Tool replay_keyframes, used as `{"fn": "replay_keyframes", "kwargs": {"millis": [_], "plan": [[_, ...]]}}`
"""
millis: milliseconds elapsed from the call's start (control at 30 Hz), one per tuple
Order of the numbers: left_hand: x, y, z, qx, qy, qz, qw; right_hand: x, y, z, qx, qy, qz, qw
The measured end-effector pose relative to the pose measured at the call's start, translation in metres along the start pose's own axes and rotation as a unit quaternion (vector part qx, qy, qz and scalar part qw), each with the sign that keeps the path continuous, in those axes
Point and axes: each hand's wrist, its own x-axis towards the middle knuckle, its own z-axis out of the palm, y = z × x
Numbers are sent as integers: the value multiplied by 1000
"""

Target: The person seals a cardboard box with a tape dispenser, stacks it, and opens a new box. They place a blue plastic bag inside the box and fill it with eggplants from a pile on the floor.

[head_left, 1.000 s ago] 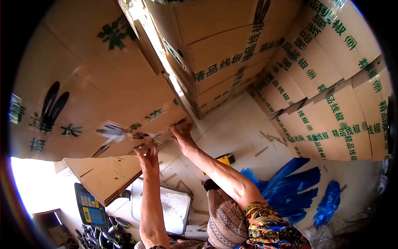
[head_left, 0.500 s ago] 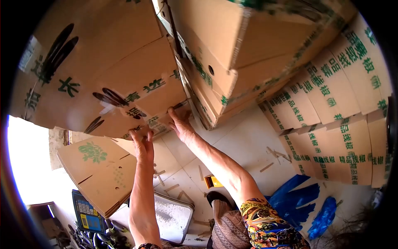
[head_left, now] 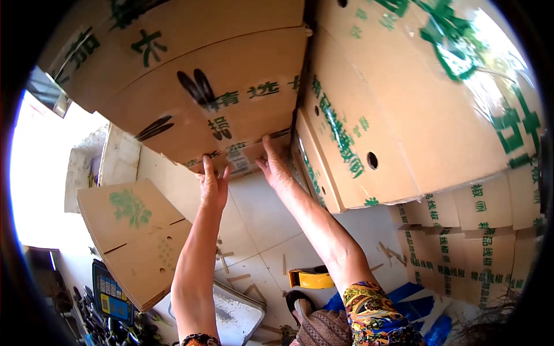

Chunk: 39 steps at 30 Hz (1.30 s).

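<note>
Both hands are raised to the lower edge of a large printed cardboard box (head_left: pixel 167 109) at the upper left. My left hand (head_left: pixel 213 183) has its fingers apart, with the fingertips against that edge. To its right, my right hand (head_left: pixel 276 167) touches the same box near its corner, fingers spread. Close beside my right hand stands another tall cardboard box (head_left: pixel 392 138) with round holes and green print. Whether the hands bear any of the box's weight is not visible.
Flat cardboard (head_left: pixel 138 230) leans at the left, above a scale (head_left: pixel 112 297) and dark eggplants (head_left: pixel 124 331). A yellow tape dispenser (head_left: pixel 311 279) and blue plastic (head_left: pixel 412 305) lie on the floor. Printed cartons (head_left: pixel 473 254) are stacked at the right.
The view has shifted, so the boxes appear turned and the right one fills more of the frame. Both hands remain at the left box's lower edge.
</note>
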Motion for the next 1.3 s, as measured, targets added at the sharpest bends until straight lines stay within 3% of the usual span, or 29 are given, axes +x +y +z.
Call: {"fn": "replay_keyframes", "kwargs": {"millis": [167, 200, 233, 300, 333, 467, 500, 567, 633, 733, 767, 833, 900, 967, 1000, 1033, 1133, 1233, 1300], "plan": [[-8, 7, 1, 22, -21, -52, 998, -4, -10, 2, -4, -25, -7, 1000], [-5, 5, -11, 47, -66, -54, 995, -10, -15, 4, 4, -20, 6, 1000], [-9, 5, -15, 71, -31, -45, 996, -8, -16, 1, -10, -6, 0, 1000], [-21, 8, -32, 98, -57, -69, 991, -13, -22, -8, -70, 10, -33, 997], [-43, 11, -27, 142, -13, -54, 988, -7, -21, -26, -88, 20, 45, 995], [-125, 40, -40, 299, -107, 8, 948, -60, -14, -33, -257, -50, 60, 963], [-156, 62, -36, 387, -113, 63, 913, -77, -9, -28, -307, -76, 56, 947], [-212, 117, -36, 566, -93, 199, 795, -106, 14, -13, -370, -143, 75, 915], [-240, 163, -62, 629, -48, 368, 683, -135, 35, 11, -432, -204, 92, 874], [-270, 236, -105, 704, 49, 387, 594, -181, 67, 66, -488, -272, 119, 821], [-277, 254, -118, 721, 82, 392, 565, -196, 81, 82, -500, -294, 89, 810], [-289, 276, -152, 709, 120, 391, 575, -232, 102, 123, -534, -344, 34, 772], [-300, 279, -170, 648, 148, 327, 671, -264, 128, 157, -562, -374, -8, 738], [-305, 269, -186, 602, 90, 324, 724, -285, 159, 187, -566, -396, -49, 721], [-308, 264, -192, 632, 62, 337, 696, -301, 165, 204, -574, -388, -94, 714], [-307, 262, -194, 687, 36, 385, 615, -312, 173, 216, -605, -371, -98, 698], [-304, 246, -206, 645, 52, 417, 638, -327, 181, 243, -671, -345, -75, 653], [-302, 244, -222, 635, 11, 459, 622, -312, 202, 237, -589, -378, -56, 712], [-299, 246, -226, 641, -9, 475, 603, -312, 201, 235, -599, -363, -79, 709]]}}
